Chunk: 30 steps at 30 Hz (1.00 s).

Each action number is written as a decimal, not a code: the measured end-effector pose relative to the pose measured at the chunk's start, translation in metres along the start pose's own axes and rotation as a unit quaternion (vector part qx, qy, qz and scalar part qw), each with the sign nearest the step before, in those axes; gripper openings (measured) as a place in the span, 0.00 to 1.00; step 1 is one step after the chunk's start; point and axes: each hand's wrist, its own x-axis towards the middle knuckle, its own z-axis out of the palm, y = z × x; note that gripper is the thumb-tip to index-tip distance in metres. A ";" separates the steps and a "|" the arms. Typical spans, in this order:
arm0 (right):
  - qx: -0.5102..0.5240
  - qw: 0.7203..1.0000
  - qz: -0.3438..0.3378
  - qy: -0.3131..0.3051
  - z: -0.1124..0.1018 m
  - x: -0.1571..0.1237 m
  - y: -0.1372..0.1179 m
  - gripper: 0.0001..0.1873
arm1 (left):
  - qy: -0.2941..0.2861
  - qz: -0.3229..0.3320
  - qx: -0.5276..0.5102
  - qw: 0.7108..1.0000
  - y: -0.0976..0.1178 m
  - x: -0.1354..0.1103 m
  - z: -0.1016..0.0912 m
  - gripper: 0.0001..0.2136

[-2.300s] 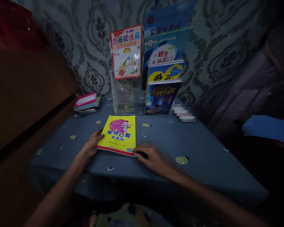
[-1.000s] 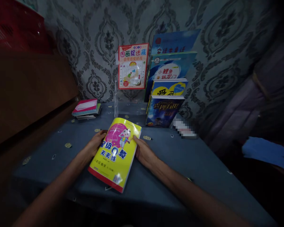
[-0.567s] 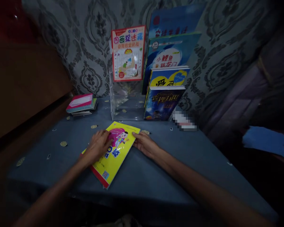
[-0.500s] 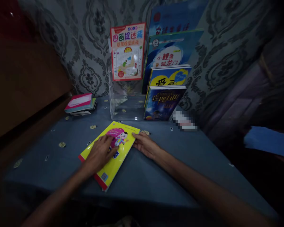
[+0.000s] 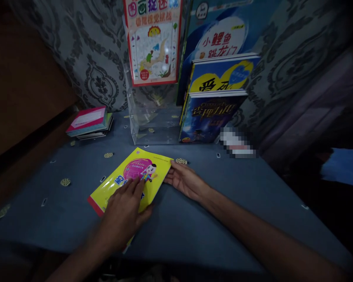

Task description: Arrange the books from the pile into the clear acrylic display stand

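A yellow workbook [image 5: 126, 175] with a pink circle and a cartoon child on its cover lies turned at an angle on the blue-grey tablecloth [image 5: 194, 223]. My left hand [image 5: 124, 213] rests flat on its lower half, fingers stretched out over the cover. My right hand [image 5: 184, 180] touches the book's right edge near the upper corner, fingers loosely curved against it.
A clear acrylic book stand [image 5: 153, 125] at the back holds a red-framed picture book [image 5: 153, 43] and three blue and yellow books [image 5: 214, 102]. A small stack of pink-topped books [image 5: 90, 123] lies at the back left. A wooden panel [image 5: 23, 102] borders the left side.
The book was lifted and tilted, then laid back down and turned counter-clockwise. My left hand slid from its left edge onto the cover. The camera moved closer to the stand.
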 end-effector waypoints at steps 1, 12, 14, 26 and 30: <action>-0.001 1.000 0.002 -0.005 0.001 -0.001 0.000 0.12 | -0.007 -0.003 -0.007 1.000 0.001 0.000 -0.002 0.24; -0.024 0.999 -0.017 -0.024 0.001 -0.005 0.000 0.13 | -0.007 0.009 -0.099 0.995 0.000 0.001 -0.022 0.15; -0.028 0.999 -0.018 -0.026 0.002 -0.006 0.000 0.13 | -0.005 0.011 -0.100 0.995 -0.001 0.001 -0.023 0.15; -0.044 0.998 -0.044 -0.008 0.003 -0.005 0.005 0.10 | 0.029 0.045 -0.031 0.998 -0.003 -0.004 -0.004 0.14; -0.045 0.998 -0.042 0.011 0.002 -0.004 0.007 0.08 | 0.056 0.013 0.016 0.998 -0.020 0.007 -0.014 0.17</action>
